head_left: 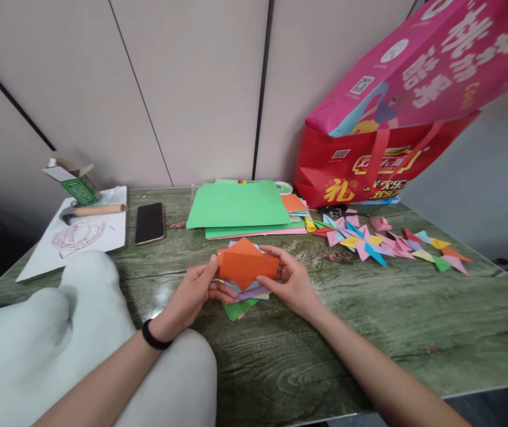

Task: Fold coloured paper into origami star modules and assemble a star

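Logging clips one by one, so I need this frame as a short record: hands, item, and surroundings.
left hand: at the left edge of orange paper
right hand: gripping its right end
below: loose coloured papers
behind: green sheets
right side: folded paper pieces, red bag
left side: phone

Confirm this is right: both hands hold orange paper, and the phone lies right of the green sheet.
Wrong side: the head view shows the phone lying left of the green sheet. The left hand and right hand do hold orange paper.
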Tool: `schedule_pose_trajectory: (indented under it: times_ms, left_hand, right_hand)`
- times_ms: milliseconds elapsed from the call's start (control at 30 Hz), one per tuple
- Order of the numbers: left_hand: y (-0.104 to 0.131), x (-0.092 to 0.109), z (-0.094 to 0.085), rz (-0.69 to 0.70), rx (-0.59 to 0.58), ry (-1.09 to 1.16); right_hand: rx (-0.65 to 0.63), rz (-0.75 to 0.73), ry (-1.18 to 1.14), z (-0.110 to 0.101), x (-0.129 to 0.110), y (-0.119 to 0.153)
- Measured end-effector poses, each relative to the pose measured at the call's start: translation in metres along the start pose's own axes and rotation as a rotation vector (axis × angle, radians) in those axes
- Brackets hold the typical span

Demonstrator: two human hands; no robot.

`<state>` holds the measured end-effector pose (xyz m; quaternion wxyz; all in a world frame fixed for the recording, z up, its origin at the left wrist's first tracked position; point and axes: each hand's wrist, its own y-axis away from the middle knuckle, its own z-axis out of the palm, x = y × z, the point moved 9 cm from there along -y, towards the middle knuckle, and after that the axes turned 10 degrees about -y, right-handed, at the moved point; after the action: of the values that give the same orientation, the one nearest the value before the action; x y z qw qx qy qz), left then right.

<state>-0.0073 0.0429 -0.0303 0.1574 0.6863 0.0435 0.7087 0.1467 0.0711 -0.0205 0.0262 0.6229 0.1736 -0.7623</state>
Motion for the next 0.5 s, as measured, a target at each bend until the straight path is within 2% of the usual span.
schedule_pose_trajectory:
  times_ms: [100,267,500]
  left_hand:
    - [-0.001,-0.003,0.001,-0.031,-0.037,0.022]
    - [-0.002,-0.008,-0.002,-0.072,-0.024,0.043]
    - [0.0,-0.008,0.006,-0.043,-0.114,0.014]
  right_hand:
    - [-0.015,-0.002,0.007,0.002,0.003,0.001]
    - [-0.009,-0.025,0.047,0.001,0.006,0.001]
    - [-0.058,-0.133,0.178,0.005,-0.009,0.004]
